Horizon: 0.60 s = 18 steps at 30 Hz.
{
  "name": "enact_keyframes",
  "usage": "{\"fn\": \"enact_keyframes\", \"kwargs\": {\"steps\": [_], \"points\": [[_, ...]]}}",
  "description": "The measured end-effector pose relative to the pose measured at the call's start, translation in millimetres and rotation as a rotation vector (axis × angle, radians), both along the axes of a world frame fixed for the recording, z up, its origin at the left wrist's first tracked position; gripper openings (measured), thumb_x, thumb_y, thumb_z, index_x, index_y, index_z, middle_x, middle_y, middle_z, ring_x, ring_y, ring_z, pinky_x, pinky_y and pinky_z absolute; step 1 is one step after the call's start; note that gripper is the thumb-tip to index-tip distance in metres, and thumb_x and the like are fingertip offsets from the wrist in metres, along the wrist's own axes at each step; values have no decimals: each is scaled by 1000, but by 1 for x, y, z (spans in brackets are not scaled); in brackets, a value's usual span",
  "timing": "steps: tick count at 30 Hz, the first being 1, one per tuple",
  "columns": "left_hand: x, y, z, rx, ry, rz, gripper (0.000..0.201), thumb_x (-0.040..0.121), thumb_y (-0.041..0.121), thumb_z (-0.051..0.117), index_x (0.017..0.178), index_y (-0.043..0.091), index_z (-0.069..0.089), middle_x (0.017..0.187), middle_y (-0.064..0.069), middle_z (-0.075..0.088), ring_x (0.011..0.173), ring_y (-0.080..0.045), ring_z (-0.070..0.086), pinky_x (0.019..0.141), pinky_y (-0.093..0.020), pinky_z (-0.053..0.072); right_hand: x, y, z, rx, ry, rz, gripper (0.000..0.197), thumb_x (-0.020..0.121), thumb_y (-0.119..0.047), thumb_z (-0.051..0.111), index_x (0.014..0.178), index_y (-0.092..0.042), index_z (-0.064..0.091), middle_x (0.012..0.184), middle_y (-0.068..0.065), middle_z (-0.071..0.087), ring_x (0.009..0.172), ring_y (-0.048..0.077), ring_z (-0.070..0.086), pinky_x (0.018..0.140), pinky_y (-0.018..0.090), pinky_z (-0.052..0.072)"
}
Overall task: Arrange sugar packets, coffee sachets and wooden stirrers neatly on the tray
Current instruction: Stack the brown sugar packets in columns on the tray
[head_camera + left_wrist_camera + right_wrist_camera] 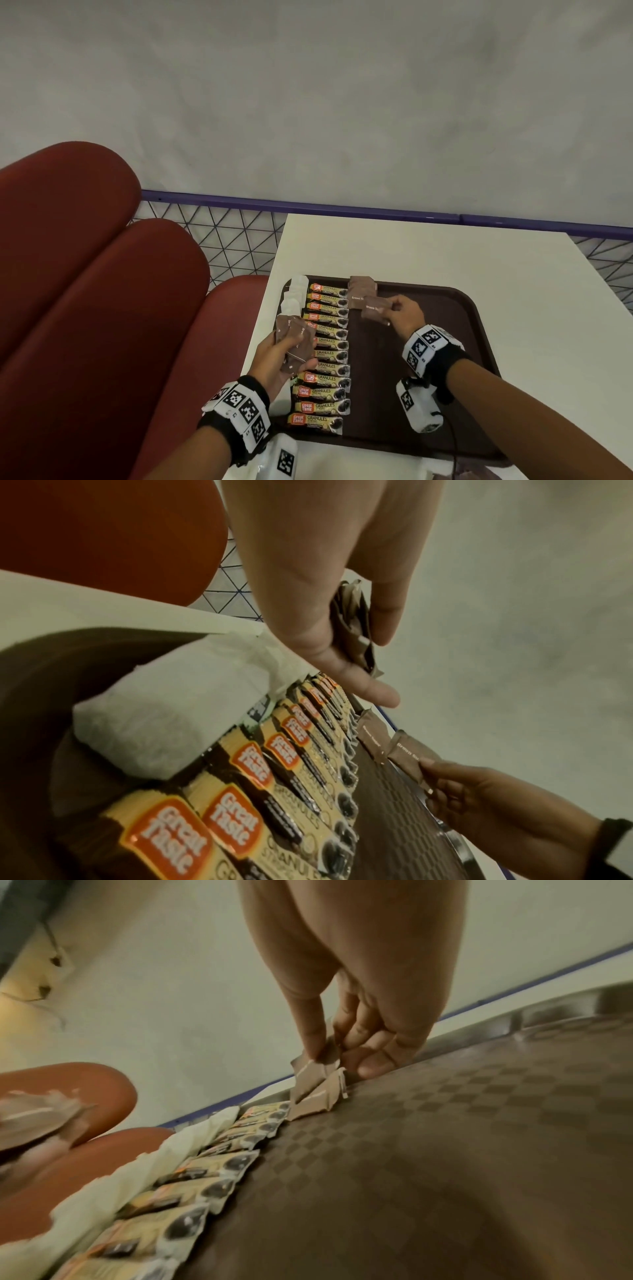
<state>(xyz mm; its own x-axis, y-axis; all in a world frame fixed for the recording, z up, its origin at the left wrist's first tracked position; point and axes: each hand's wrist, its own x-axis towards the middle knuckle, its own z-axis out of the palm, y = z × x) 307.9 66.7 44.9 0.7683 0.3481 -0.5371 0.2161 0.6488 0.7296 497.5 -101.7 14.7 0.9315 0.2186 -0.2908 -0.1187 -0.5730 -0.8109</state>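
A dark brown tray (445, 342) lies on the white table. Down its left side runs a column of several coffee sachets (327, 353), with white paper-wrapped items (295, 298) along their left. Two brown sugar packets (363, 293) lie at the tray's far edge. My right hand (399, 313) pinches another brown sugar packet (376, 310) low over the tray beside them; in the right wrist view the packet (316, 1074) sits between thumb and fingers. My left hand (284, 359) grips a stack of brown sugar packets (294, 337) above the sachet column, the stack's edges (352, 620) showing in the left wrist view.
Red padded seats (85, 274) stand left of the table. A purple rail with wire mesh (222, 233) runs behind it, before a grey wall. The tray's textured floor (445, 1150) stretches right of the sachets. More wrapped items (472, 469) lie at the table's near edge.
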Motion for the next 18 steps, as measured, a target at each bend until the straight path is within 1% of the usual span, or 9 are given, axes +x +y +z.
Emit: {"fn": "enact_keyframes", "kwargs": {"steps": [2, 5, 7, 9, 11, 13, 14, 16, 18], "points": [[-1, 2, 1, -13, -3, 9, 25, 90, 1, 53, 113, 5, 60, 112, -19, 66, 97, -30, 65, 69, -40, 58, 6, 5, -4, -18, 36, -24, 21, 81, -1, 63, 101, 1, 64, 90, 11, 61, 84, 22, 54, 74, 28, 43], [-1, 5, 3, -42, 8, 13, 26, 91, 3, 51, 115, 2, 59, 110, -22, 65, 94, -30, 64, 64, -38, 60, 10, 14, -11, -59, 40, -18, 20, 81, -1, 63, 101, 0, 65, 100, 18, 66, 84, 21, 54, 76, 30, 45], [-1, 7, 4, -61, 17, 11, 28, 91, 4, 49, 117, 1, 58, 110, -23, 65, 95, -31, 63, 64, -37, 60, 12, 20, -12, -97, 27, 13, 19, 82, -3, 63, 101, -1, 65, 102, 19, 66, 83, 20, 54, 72, 27, 42], [0, 9, 5, -84, 17, 21, 27, 91, 3, 47, 116, 1, 58, 110, -24, 65, 96, -33, 63, 64, -38, 60, 15, 25, -13, -130, 19, 45, 21, 82, -3, 62, 103, -1, 65, 100, 18, 65, 82, 19, 53, 70, 25, 39], [0, 11, 5, -96, 9, 24, 27, 91, 3, 45, 116, 0, 57, 110, -25, 64, 95, -33, 63, 63, -39, 60, 17, 28, -15, -159, 16, 74, 24, 82, -2, 62, 106, -1, 63, 92, 14, 61, 82, 20, 52, 70, 24, 39], [0, 13, 5, -96, 8, 22, 29, 92, 3, 46, 119, -2, 56, 114, -26, 62, 96, -34, 62, 62, -39, 60, 19, 31, -15, -191, 12, 99, 25, 81, -2, 62, 106, -1, 62, 93, 14, 61, 83, 22, 55, 70, 24, 41], [1, 14, 4, -98, 12, 24, 30, 91, 2, 46, 119, -2, 55, 115, -27, 61, 96, -34, 62, 62, -39, 60, 20, 32, -15, -209, 7, 108, 24, 81, -2, 62, 106, -1, 62, 98, 16, 63, 86, 25, 58, 71, 25, 43], [1, 15, 3, -101, 17, 25, 30, 91, 1, 47, 120, -2, 54, 114, -27, 60, 94, -34, 62, 63, -41, 60, 20, 34, -15, -235, -14, 116, 23, 81, -2, 62, 104, -1, 61, 106, 17, 65, 96, 30, 61, 77, 29, 48], [2, 15, 2, -100, 22, 23, 31, 91, 0, 48, 122, -3, 54, 115, -27, 61, 93, -34, 62, 64, -41, 60, 19, 35, -15, -257, -39, 112, 21, 81, -2, 62, 101, 0, 60, 106, 18, 65, 99, 32, 61, 82, 33, 49]]}}
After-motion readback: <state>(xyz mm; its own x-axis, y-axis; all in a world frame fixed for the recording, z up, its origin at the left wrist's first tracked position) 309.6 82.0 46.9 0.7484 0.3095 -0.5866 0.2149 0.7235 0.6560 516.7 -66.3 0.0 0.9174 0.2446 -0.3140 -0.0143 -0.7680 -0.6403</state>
